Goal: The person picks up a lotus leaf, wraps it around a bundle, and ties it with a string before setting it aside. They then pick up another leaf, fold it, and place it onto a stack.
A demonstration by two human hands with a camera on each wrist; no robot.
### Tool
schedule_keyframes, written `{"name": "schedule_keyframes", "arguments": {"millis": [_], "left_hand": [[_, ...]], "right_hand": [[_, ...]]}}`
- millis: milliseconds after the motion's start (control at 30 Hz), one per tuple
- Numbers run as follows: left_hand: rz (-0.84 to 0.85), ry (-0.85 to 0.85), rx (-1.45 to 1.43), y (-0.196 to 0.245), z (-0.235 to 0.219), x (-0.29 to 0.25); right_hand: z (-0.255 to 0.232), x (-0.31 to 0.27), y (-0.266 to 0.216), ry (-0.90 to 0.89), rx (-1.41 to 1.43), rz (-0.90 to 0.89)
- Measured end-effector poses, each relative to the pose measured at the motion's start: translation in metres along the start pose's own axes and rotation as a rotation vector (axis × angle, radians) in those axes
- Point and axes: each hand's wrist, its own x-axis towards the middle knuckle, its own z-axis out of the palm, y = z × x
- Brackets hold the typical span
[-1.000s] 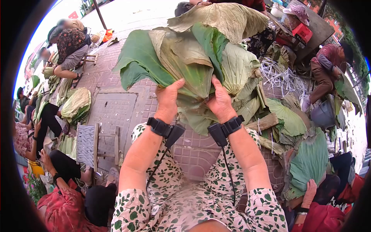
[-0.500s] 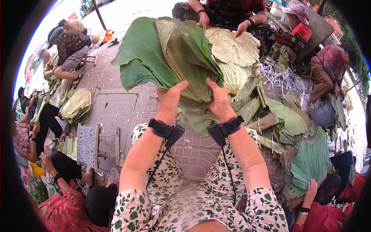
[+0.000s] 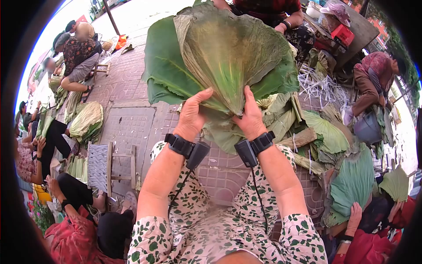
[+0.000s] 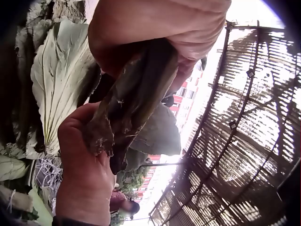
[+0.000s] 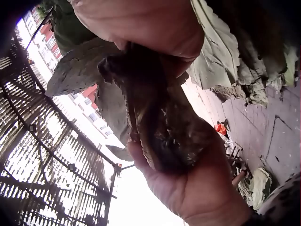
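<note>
Both hands' fingers [image 3: 203, 94] grip leaf [image 3: 228, 53].

a bunch of large lotus leaves [image 3: 224, 57], green and partly browned, fanned out upright above the person's lap, its gathered base pinched between the left hand [image 3: 192, 115] and right hand [image 3: 250, 118].

Bright daylight fills the head view, blown out at the upper left; its fisheye edges curve into a black vignette. Both wrist views are backlit by glaring sky, foregrounds dark, soft and blurred.
</note>
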Motion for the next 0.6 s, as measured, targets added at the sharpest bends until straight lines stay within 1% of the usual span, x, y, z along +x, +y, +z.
{"name": "schedule_keyframes", "arguments": {"millis": [100, 167, 200, 267, 400, 467, 533, 600], "left_hand": [[-0.003, 0.005, -0.043, 0.002, -0.001, 0.000], [0.009, 0.007, -0.058, 0.004, -0.001, -0.001], [0.011, -0.007, -0.080, 0.004, -0.001, -0.001], [0.014, -0.020, -0.105, 0.003, -0.002, -0.001], [0.008, -0.017, -0.091, 0.005, -0.007, 0.002], [0.001, -0.020, -0.100, 0.005, -0.009, 0.004], [0.031, -0.040, -0.106, 0.005, -0.008, 0.001], [0.017, -0.058, -0.092, 0.006, -0.007, 0.000]], "right_hand": [[-0.001, 0.002, 0.002, -0.005, 0.002, 0.016], [0.005, -0.002, 0.000, -0.119, 0.079, 0.025], [0.007, -0.002, -0.002, -0.120, 0.080, 0.026], [0.008, -0.003, -0.005, -0.204, 0.088, 0.009], [0.003, -0.001, -0.004, -0.155, -0.009, -0.022], [0.005, -0.005, -0.006, -0.211, -0.001, -0.004], [0.006, -0.007, -0.009, -0.222, 0.025, 0.019], [0.005, -0.008, -0.009, -0.236, 0.046, 0.045]]}}
